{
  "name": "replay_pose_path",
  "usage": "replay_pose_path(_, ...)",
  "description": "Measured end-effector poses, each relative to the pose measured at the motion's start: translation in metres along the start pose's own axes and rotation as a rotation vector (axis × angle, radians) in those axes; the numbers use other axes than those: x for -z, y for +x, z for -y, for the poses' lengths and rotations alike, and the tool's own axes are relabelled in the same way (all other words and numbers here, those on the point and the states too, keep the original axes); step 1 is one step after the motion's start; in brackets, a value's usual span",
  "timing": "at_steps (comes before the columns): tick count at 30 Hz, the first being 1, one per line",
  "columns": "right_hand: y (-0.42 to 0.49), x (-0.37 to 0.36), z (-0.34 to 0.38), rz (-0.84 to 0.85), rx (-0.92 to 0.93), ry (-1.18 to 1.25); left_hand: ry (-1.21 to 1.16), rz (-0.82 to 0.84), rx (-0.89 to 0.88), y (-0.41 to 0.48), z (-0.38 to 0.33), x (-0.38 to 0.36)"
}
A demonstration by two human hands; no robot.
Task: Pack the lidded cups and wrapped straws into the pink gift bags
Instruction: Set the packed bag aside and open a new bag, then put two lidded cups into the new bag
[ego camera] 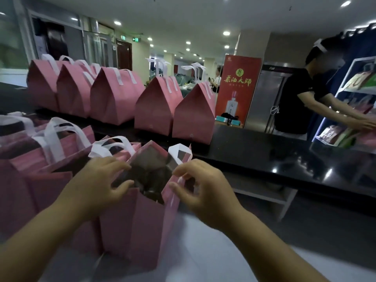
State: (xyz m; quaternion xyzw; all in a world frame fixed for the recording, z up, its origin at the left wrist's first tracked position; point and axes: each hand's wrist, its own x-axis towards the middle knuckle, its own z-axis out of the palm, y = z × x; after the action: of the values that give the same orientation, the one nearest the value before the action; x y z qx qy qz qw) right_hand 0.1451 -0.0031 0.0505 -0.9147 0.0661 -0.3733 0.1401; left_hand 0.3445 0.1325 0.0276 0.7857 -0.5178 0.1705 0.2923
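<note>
An open pink gift bag (pixel 142 224) with white ribbon handles stands on the pale table in front of me. My left hand (pixel 97 180) holds the bag's left rim, thumb and fingers curled over the edge. My right hand (pixel 203 186) pinches the right rim near the white handle (pixel 180 152). Between my hands the bag's mouth is spread; its inside is dark and blurred, and I cannot make out cups or straws.
More open pink bags (pixel 50 155) stand to the left. Several folded-shut pink bags (pixel 191 117) line the black counter (pixel 264 155) behind. A person in a black shirt (pixel 295 102) reaches to a shelf at right. A red banner (pixel 238 88) stands behind.
</note>
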Motion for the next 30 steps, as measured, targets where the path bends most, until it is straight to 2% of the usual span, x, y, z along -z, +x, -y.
replay_pose_path(4, -0.024, -0.017, 0.008, 0.079, 0.024, -0.075, 0.256, 0.204, 0.042, -0.026, 0.008, -0.003)
replay_pose_path(7, -0.034, -0.026, 0.008, 0.148, 0.018, -0.184, 0.337, 0.232, -0.023, -0.033, 0.002, -0.003)
replay_pose_path(10, -0.042, -0.029, 0.008, 0.183, -0.033, -0.282, 0.246, 0.153, -0.131, -0.032, -0.006, 0.001)
replay_pose_path(17, -0.043, -0.02, 0.016, 0.0, -0.116, -0.303, -0.153, 0.097, -0.193, -0.026, -0.039, 0.001)
replay_pose_path(21, -0.041, -0.023, 0.016, 0.135, -0.195, -0.255, -0.405, 0.049, -0.155, -0.021, -0.054, -0.007)
replay_pose_path(23, -0.041, -0.025, 0.015, 0.216, -0.279, -0.21, -0.619, 0.123, -0.07, -0.018, -0.059, -0.008)
replay_pose_path(25, -0.041, -0.026, 0.014, 0.206, -0.341, -0.187, -0.756, 0.198, -0.044, -0.015, -0.058, -0.007)
replay_pose_path(27, -0.042, -0.023, 0.012, 0.133, -0.394, -0.191, -0.71, 0.189, -0.108, -0.01, -0.054, -0.005)
replay_pose_path(30, -0.047, -0.014, 0.005, 0.041, -0.464, -0.215, -0.578, 0.062, -0.212, -0.001, -0.047, -0.002)
